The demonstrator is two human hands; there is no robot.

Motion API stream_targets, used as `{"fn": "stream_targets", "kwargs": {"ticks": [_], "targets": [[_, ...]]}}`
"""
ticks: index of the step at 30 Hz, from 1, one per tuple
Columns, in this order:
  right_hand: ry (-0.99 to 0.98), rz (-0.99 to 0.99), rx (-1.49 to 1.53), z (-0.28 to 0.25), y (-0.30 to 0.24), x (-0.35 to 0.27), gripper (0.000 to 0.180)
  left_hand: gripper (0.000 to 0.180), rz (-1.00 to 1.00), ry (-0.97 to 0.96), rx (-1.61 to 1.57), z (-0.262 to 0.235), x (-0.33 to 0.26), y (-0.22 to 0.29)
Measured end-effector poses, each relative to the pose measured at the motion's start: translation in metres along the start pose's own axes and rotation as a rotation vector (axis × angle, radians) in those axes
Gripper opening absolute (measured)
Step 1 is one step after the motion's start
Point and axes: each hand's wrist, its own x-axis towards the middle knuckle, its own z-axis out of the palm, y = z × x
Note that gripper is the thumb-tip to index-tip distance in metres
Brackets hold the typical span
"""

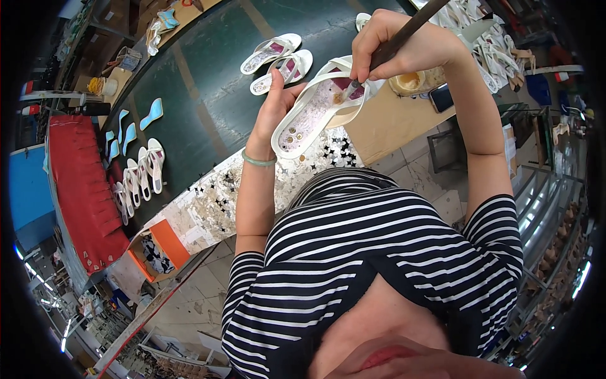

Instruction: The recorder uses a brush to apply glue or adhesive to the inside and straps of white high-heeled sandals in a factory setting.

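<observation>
Left hand [276,101] holds white sandal [315,114]; right hand [398,47] brushes beside glue jar [416,81].

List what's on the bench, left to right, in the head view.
Red mat → row of white sandals → pale blue soles → pair of white sandals → left hand → white sandal it holds → right hand with brush → pile of white sandals.

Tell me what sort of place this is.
Probably a shoe workshop or factory line. The left hand holds a white sandal while the right hand brushes it; more white sandals lie on the green conveyor belt.
</observation>
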Motion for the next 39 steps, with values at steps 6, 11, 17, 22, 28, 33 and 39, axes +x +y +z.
{"fn": "stream_targets", "kwargs": {"ticks": [6,11,17,22,28,33,39], "targets": [[-0.082,0.002,-0.107,0.001,-0.008,0.006,0.017,0.096,-0.037,0.007,0.008,0.001,0.001,0.003],[-0.121,-0.002,-0.131,0.002,-0.008,0.011,0.016,0.097,-0.042,0.013,-0.031,-0.003,0.002,0.002],[-0.162,0.038,-0.232,0.009,-0.013,0.016,0.011,0.095,-0.062,-0.005,-0.063,-0.009,0.006,-0.002],[-0.082,0.090,-0.292,0.019,-0.011,0.016,0.008,0.094,-0.063,0.006,-0.060,-0.007,0.006,-0.003],[0.107,-0.120,-0.323,0.029,-0.012,0.017,0.005,0.095,-0.024,0.009,-0.046,-0.008,0.007,-0.001],[0.277,-0.253,-0.285,0.030,-0.020,0.012,0.010,0.093,0.095,0.054,-0.078,-0.003,0.010,-0.004],[0.751,-0.213,-0.225,0.039,-0.041,-0.013,0.008,0.073,0.426,0.144,-0.057,-0.006,0.010,-0.012]]}}
